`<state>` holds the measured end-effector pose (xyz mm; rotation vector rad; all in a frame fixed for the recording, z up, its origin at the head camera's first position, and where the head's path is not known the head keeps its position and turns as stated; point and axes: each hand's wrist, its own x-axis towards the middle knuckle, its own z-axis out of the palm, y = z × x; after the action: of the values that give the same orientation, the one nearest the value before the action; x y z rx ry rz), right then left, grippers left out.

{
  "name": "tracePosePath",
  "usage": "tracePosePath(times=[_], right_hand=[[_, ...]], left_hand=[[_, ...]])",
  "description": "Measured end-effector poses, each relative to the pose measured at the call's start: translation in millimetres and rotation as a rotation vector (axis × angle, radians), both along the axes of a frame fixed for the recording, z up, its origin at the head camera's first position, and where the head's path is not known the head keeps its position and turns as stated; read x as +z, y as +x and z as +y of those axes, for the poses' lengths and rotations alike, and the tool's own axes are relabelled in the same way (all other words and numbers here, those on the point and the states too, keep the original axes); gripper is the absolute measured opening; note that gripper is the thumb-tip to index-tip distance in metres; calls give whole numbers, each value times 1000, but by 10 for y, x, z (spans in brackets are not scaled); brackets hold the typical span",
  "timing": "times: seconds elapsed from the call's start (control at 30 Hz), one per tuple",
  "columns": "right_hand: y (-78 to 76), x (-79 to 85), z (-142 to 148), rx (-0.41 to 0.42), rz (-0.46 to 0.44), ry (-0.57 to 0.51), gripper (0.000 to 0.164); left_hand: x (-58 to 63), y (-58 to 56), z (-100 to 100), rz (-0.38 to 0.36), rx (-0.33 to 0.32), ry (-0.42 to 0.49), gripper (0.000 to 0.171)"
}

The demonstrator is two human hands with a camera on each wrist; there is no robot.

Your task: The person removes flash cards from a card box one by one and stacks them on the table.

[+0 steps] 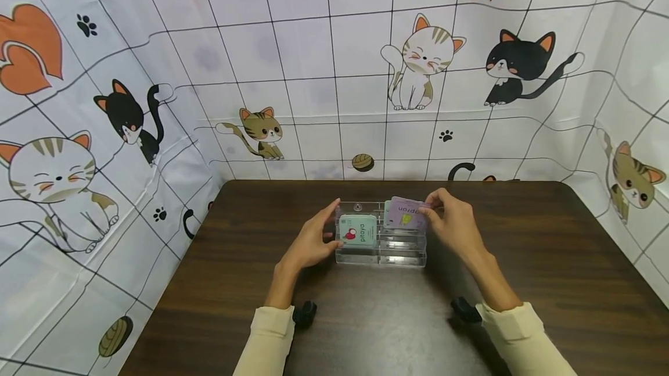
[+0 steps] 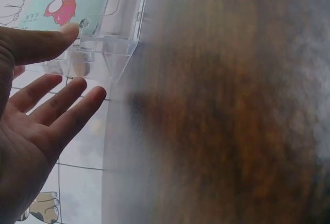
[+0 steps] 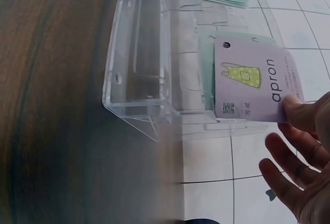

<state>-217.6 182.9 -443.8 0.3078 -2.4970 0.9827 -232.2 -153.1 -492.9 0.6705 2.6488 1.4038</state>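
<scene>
A clear plastic card rack (image 1: 402,261) with stepped compartments stands on the table. My left hand (image 1: 312,240) is at its left side; the thumb touches the rack's edge beside mint-green "pitaya" cards (image 1: 358,231). In the left wrist view, the other visible fingers (image 2: 77,113) are extended and spread. My right hand (image 1: 453,222) pinches the right edge of a purple "apron" card (image 3: 247,80) between thumb and fingers. This card overlaps a mint-green card (image 3: 207,69) behind it, at the rack's upper right compartment. Whether the apron card rests on the rack, I cannot tell.
The dark wood table (image 1: 235,283) extends around the rack. Behind and left hangs a white grid-lined sheet (image 1: 360,45) printed with cats, hearts and paw prints. Black wrist devices (image 1: 305,314) sit at both cuffs.
</scene>
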Motion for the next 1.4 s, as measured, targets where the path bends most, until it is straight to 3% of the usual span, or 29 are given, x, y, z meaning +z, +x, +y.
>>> tracePosePath(times=[0.4,0.7,1.4], right_hand=[[18,129,116,-17,-26,-6,10],[68,216,289,-19,-50,-31,14],[199,161,651,-64,-164,-175,24]], left_hand=[[30,17,3,-17,2,-3,106],[33,15,10,-31,12,-6,106],[35,13,16,-11,7,-20,105]])
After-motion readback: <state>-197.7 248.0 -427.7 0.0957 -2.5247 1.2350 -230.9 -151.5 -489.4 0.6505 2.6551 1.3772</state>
